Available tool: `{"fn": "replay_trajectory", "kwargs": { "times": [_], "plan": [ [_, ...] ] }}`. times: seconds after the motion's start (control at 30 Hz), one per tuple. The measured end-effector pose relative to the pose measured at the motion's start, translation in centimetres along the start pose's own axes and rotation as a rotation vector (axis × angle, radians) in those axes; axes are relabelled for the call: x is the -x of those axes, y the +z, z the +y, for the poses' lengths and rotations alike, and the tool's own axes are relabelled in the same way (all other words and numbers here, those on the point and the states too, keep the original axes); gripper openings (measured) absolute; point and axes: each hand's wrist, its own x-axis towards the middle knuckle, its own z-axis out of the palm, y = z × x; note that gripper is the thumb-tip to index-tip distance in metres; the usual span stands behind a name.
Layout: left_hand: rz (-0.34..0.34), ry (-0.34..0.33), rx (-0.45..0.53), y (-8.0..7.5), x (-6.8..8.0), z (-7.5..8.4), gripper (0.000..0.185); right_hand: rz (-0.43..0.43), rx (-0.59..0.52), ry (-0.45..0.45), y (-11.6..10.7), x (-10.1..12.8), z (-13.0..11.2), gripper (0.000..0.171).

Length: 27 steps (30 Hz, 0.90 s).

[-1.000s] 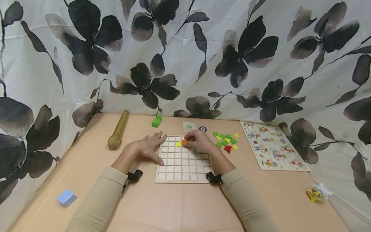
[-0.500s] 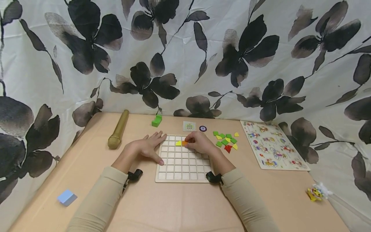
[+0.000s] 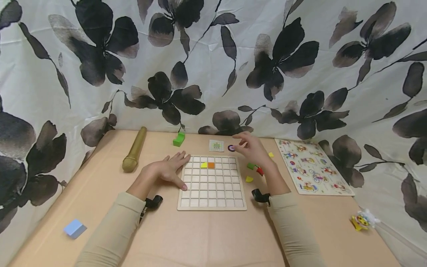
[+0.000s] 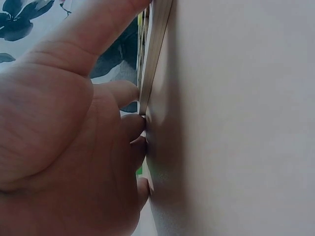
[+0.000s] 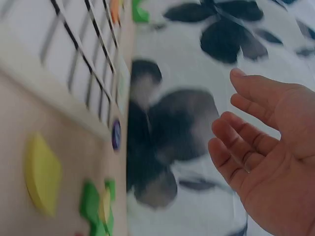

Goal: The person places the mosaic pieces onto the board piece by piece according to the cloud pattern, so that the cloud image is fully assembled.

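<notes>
Right hand (image 3: 251, 148) off grid board (image 3: 212, 202)

Two bare hands, no gloves, rings or watch visible. Left hand (image 3: 165, 170), right hand (image 3: 251, 148). Both arms in long beige/tan sleeves: left sleeve (image 3: 111, 230), right sleeve (image 3: 293, 230). Fabric is plain and smooth-looking, no print or logo, cuffs ending at the wrist. Small black device strapped under each wrist, just past the cuff: left wrist unit (image 3: 153, 202), right wrist unit (image 3: 261, 195). Both look like matte black plastic, blocky, with a short protruding part; finer details are too small to make out. Wrist views show only bare palm and fingers (image 5: 246, 142), nails short and unpainted.
</notes>
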Motion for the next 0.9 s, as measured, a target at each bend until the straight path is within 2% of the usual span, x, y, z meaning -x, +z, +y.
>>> {"fn": "replay_trajectory", "kwargs": {
  "times": [0.27, 0.47, 0.53, 0.73, 0.9],
  "plan": [
    [0.002, -0.006, 0.001, 0.2, -0.1, 0.0, 0.134, 0.074, 0.045, 0.140, -3.8, 1.2, 5.4, 0.046],
    [0.003, -0.005, -0.002, 0.2, -0.1, 0.0, 0.134, 0.051, 0.034, 0.320, -4.7, 2.4, 9.6, 0.048],
    [0.001, -0.007, -0.001, 0.2, 0.0, 0.1, 0.135, 0.021, 0.056, 0.345, -4.7, 2.8, 10.6, 0.047],
    [0.009, -0.013, 0.012, 0.0, 0.2, 0.1, 0.135, -0.066, 0.172, 0.343, -4.7, 3.5, 12.4, 0.043],
    [0.011, -0.012, 0.014, -0.1, 0.3, 0.1, 0.135, -0.079, 0.214, 0.320, -4.6, 3.4, 12.9, 0.034]
  ]
}}
